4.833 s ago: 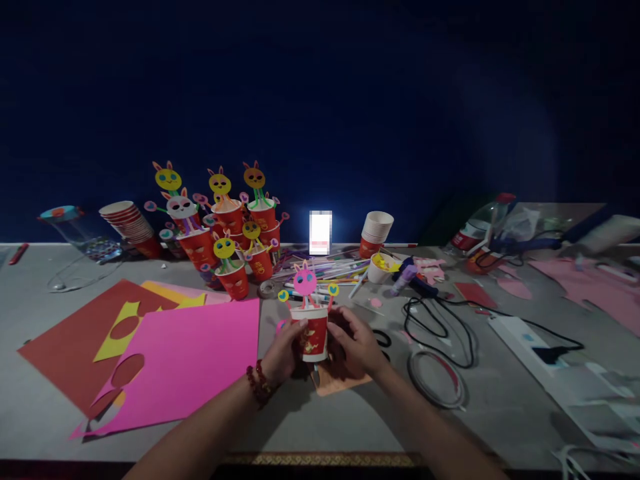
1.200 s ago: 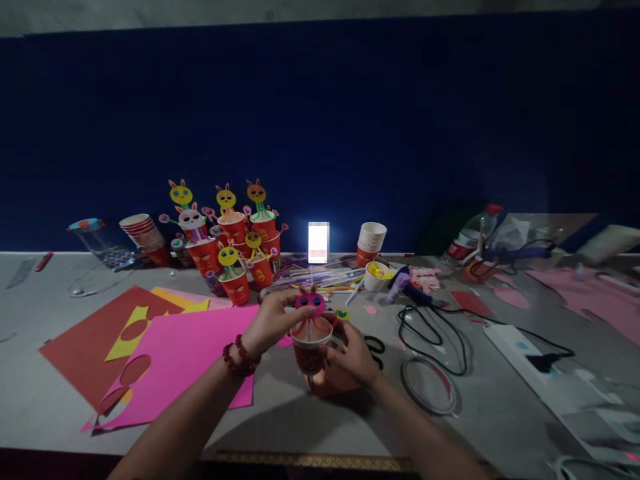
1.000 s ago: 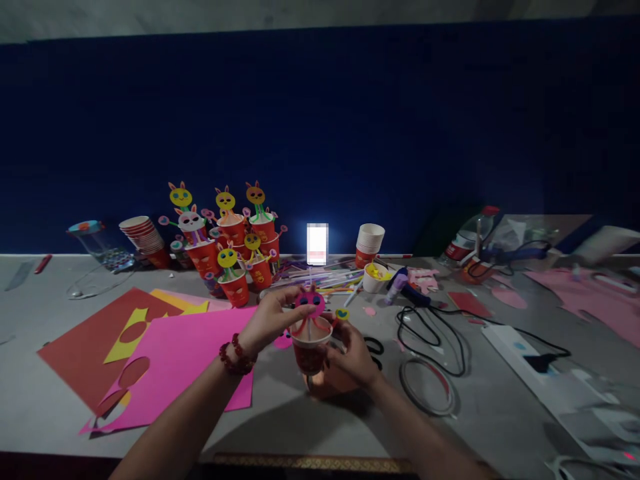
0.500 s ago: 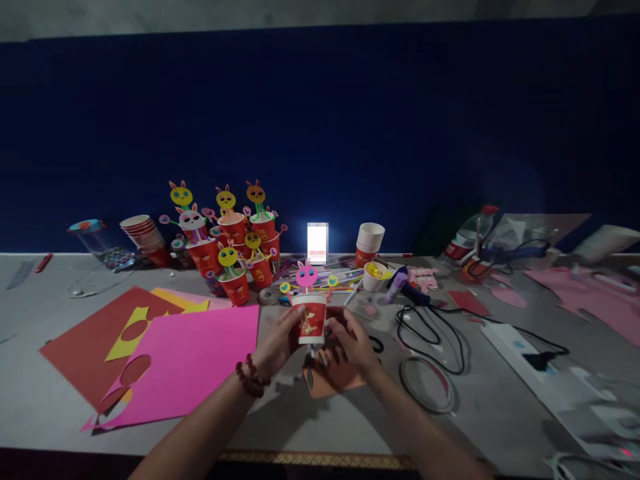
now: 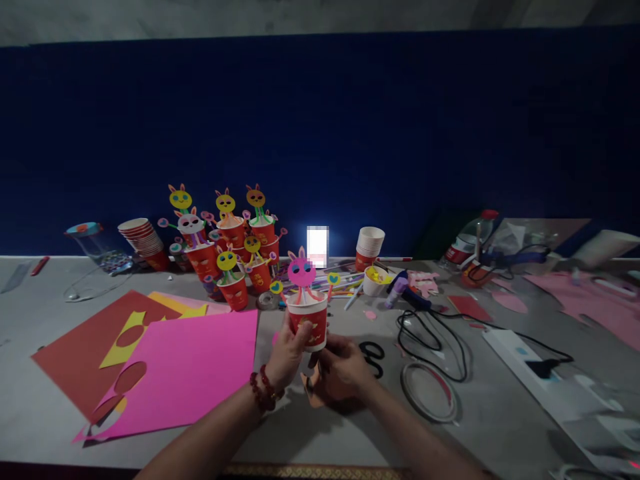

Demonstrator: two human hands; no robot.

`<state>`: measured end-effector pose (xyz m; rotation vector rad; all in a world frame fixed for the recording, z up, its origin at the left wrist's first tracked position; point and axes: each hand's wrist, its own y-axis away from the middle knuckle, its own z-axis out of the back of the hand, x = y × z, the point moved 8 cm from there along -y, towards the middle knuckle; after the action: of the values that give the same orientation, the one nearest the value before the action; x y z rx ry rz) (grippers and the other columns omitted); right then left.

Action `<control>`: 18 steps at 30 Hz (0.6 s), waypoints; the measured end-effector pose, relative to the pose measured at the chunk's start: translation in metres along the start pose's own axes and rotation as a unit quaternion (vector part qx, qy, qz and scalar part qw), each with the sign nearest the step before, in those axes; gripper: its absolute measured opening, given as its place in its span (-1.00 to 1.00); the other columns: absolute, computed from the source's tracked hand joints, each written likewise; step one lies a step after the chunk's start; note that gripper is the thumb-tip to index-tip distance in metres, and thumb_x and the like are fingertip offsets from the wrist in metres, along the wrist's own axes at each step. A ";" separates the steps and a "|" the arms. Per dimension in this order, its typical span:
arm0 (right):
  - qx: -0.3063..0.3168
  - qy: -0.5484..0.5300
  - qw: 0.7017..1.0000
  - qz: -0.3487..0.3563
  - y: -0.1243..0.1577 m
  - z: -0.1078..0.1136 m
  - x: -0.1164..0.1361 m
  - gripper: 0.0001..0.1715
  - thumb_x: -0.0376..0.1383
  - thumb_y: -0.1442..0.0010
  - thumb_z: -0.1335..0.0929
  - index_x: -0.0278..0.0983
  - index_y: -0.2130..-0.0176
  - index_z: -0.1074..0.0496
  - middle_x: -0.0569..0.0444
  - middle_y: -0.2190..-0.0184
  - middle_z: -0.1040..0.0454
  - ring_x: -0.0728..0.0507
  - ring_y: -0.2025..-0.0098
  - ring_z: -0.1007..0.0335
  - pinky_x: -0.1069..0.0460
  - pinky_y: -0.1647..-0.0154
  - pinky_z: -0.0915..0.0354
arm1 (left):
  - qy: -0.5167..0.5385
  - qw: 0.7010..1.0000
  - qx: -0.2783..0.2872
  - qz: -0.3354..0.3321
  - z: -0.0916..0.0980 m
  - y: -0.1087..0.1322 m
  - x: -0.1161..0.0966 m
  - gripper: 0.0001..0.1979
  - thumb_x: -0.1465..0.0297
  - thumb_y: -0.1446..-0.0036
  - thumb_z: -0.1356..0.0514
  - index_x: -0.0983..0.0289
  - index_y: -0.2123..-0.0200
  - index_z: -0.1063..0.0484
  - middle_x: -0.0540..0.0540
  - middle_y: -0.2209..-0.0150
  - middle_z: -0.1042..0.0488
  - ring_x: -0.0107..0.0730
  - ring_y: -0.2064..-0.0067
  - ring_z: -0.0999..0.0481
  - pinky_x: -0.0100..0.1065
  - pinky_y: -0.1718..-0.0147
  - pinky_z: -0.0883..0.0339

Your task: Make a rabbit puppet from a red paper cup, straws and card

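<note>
My left hand is wrapped round a red paper cup with a white rim, thumb across its front. A pink paper rabbit with blue eyes stands up out of the cup, its raised arms ending in yellow discs with blue hearts. Just below the cup, my right hand is closed, fingertips pinched near the cup's base; what they pinch is hidden. Under that hand lies a piece of orange paper. The black handles of scissors show just to its right.
Finished rabbit cups crowd the back left. Pink card and brown card lie at left. At right are a tape roll, black cable, power strip and glue stick. Stacked cups stand behind.
The paper rabbit rises higher and looks larger above the cup rim. My left thumb has moved onto the cup's front, and my right hand has shifted from the cup's side to beneath it.
</note>
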<state>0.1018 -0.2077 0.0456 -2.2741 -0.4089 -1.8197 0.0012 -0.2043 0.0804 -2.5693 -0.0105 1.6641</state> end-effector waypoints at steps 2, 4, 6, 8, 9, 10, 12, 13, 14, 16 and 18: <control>0.005 -0.002 1.000 0.000 0.002 -0.005 0.000 -0.56 0.02 0.08 -0.52 -0.32 0.50 -0.55 0.06 0.62 -0.50 -0.03 0.57 -0.34 0.06 0.51 -0.22 | 0.007 1.000 -0.009 -0.004 0.002 -0.006 -0.005 -0.43 0.11 -0.09 -0.26 0.21 -0.11 -0.26 0.16 0.18 -0.58 -0.24 0.33 -0.60 -0.32 0.43 -0.47; 0.006 -0.005 1.000 -0.014 0.003 -0.008 -0.004 -0.55 0.03 0.10 -0.53 -0.32 0.53 -0.53 0.07 0.63 -0.49 -0.04 0.59 -0.34 0.05 0.52 -0.24 | 0.037 0.998 -0.032 -0.026 0.006 -0.013 -0.018 -0.41 0.12 -0.06 -0.29 0.18 -0.12 -0.25 0.16 0.11 -0.56 -0.24 0.22 -0.60 -0.27 0.25 -0.49; 0.000 -0.010 1.000 -0.028 0.004 -0.009 -0.008 -0.54 0.03 0.09 -0.52 -0.32 0.53 -0.51 0.09 0.64 -0.47 -0.04 0.60 -0.34 0.05 0.53 -0.26 | 0.060 0.996 -0.038 -0.045 0.007 -0.018 -0.028 -0.37 0.12 -0.03 -0.31 0.15 -0.13 -0.22 0.15 0.08 -0.54 -0.22 0.19 -0.60 -0.24 0.20 -0.49; -0.008 0.011 1.000 -0.017 0.005 -0.007 -0.004 -0.55 0.03 0.05 -0.51 -0.31 0.50 -0.51 0.10 0.62 -0.48 -0.02 0.60 -0.33 0.06 0.53 -0.26 | 0.065 0.996 -0.028 -0.045 0.006 -0.019 -0.030 -0.39 0.13 -0.03 -0.31 0.15 -0.11 -0.23 0.14 0.11 -0.54 -0.23 0.23 -0.61 -0.25 0.25 -0.50; -0.009 0.032 0.999 0.000 0.005 -0.006 0.001 -0.57 0.02 0.01 -0.49 -0.31 0.49 -0.52 0.09 0.60 -0.49 -0.02 0.58 -0.32 0.06 0.51 -0.25 | 0.060 0.997 -0.019 -0.040 0.005 -0.017 -0.027 -0.43 0.13 -0.04 -0.30 0.16 -0.09 -0.25 0.14 0.13 -0.55 -0.25 0.26 -0.61 -0.26 0.29 -0.50; -0.008 0.053 0.998 0.021 0.005 -0.005 0.007 -0.58 0.01 -0.03 -0.47 -0.30 0.48 -0.52 0.09 0.58 -0.49 -0.01 0.57 -0.31 0.07 0.50 -0.25 | 0.052 0.998 -0.008 -0.030 0.003 -0.015 -0.022 -0.47 0.14 -0.06 -0.29 0.18 -0.06 -0.27 0.14 0.15 -0.55 -0.26 0.30 -0.61 -0.28 0.34 -0.49; 0.003 0.081 0.995 0.054 0.006 -0.004 0.017 -0.59 0.01 -0.09 -0.44 -0.29 0.45 -0.52 0.08 0.55 -0.50 -0.02 0.54 -0.32 0.08 0.48 -0.25 | 0.028 1.000 0.006 -0.006 0.001 -0.011 -0.012 -0.52 0.13 -0.09 -0.26 0.21 -0.02 -0.29 0.14 0.20 -0.57 -0.27 0.36 -0.59 -0.33 0.45 -0.46; 0.011 0.085 0.995 0.059 0.006 -0.005 0.019 -0.59 0.01 -0.11 -0.42 -0.29 0.44 -0.51 0.08 0.55 -0.50 -0.03 0.53 -0.33 0.07 0.47 -0.25 | 0.020 1.000 0.005 0.002 0.002 -0.011 -0.009 -0.52 0.13 -0.09 -0.26 0.22 -0.01 -0.30 0.14 0.22 -0.57 -0.27 0.38 -0.59 -0.34 0.48 -0.45; 0.020 0.086 0.994 0.059 0.006 -0.005 0.019 -0.59 0.01 -0.13 -0.41 -0.29 0.44 -0.50 0.08 0.54 -0.50 -0.04 0.52 -0.34 0.07 0.46 -0.26 | 0.019 1.000 -0.001 0.003 0.003 -0.012 -0.009 -0.51 0.13 -0.09 -0.26 0.22 -0.02 -0.30 0.14 0.22 -0.57 -0.27 0.37 -0.59 -0.34 0.47 -0.45; 0.038 0.085 0.995 0.043 0.006 -0.007 0.011 -0.59 0.01 -0.15 -0.40 -0.29 0.43 -0.47 0.08 0.53 -0.51 -0.05 0.49 -0.37 0.06 0.42 -0.28 | 0.045 0.998 -0.028 -0.023 0.008 -0.017 -0.021 -0.44 0.13 -0.04 -0.30 0.21 -0.06 -0.28 0.14 0.19 -0.57 -0.27 0.33 -0.60 -0.28 0.34 -0.49; 0.052 0.083 0.995 0.023 0.006 -0.009 0.000 -0.59 0.00 -0.19 -0.38 -0.29 0.42 -0.44 0.08 0.52 -0.51 -0.05 0.48 -0.38 0.06 0.41 -0.29 | 0.065 0.996 -0.040 -0.049 0.012 -0.023 -0.035 -0.39 0.11 -0.01 -0.32 0.19 -0.09 -0.27 0.13 0.18 -0.57 -0.26 0.30 -0.62 -0.23 0.25 -0.50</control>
<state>0.0954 -0.2164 0.0474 -2.0294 -0.4089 -1.8982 -0.0226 -0.1821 0.1090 -2.6831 -0.1973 1.4888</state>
